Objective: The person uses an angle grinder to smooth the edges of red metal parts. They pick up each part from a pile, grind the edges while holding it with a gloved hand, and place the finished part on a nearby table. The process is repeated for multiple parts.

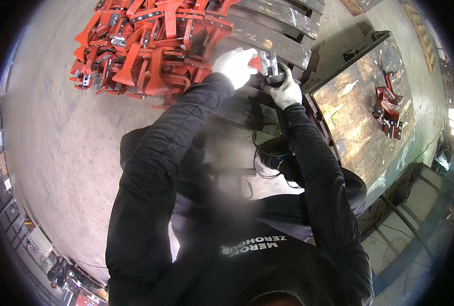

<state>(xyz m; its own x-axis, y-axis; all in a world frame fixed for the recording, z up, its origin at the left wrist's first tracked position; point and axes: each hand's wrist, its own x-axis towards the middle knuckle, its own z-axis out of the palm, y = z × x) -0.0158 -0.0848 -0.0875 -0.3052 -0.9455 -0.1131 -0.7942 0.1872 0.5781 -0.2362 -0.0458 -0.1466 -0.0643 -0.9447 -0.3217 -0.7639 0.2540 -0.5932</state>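
Note:
My left hand (235,66), in a white glove, is closed around a red metal part (256,64) with a bare silver metal block (269,63) at its end. Close to it on the right, my gloved right hand (286,93) is closed on a dark rounded object (275,80) that touches or nearly touches the lower end of the silver block. I cannot make out its kind, as the fingers cover much of it. Both hands are over a dark slatted wooden pallet (267,38).
A large heap of red metal parts (155,61) lies left of my hands. To the right, a worn wooden-topped table (346,112) carries several dark red parts (388,109). A black cable (260,160) loops near my right leg. Pale concrete floor (69,168) spreads at the left.

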